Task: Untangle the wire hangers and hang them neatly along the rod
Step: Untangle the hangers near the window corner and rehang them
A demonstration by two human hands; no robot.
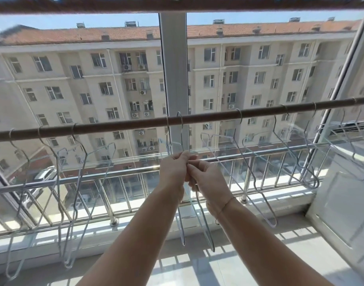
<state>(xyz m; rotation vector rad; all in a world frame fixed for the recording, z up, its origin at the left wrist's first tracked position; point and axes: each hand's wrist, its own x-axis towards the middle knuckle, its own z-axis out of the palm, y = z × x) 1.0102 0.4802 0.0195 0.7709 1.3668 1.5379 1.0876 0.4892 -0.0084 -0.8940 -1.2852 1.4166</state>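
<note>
A brown rod [123, 124] runs across the window, rising slightly to the right. Several thin silver wire hangers hang along it: a group at the left [79, 182], a pair at the centre [182, 219], more at the right [259, 182] and far right [307, 162]. The central pair hooks over the rod near the window post. My left hand [173, 168] and my right hand [208, 178] meet just below the rod, both pinching the wires of that central pair at its neck. The wires trail down between my forearms.
A steel railing [94, 180] with slanted bars runs behind the hangers. A white window post [173, 69] stands at the centre, an open white window sash [342, 193] at the right. A dark patterned beam [177, 5] crosses overhead. The sunlit sill and floor lie below.
</note>
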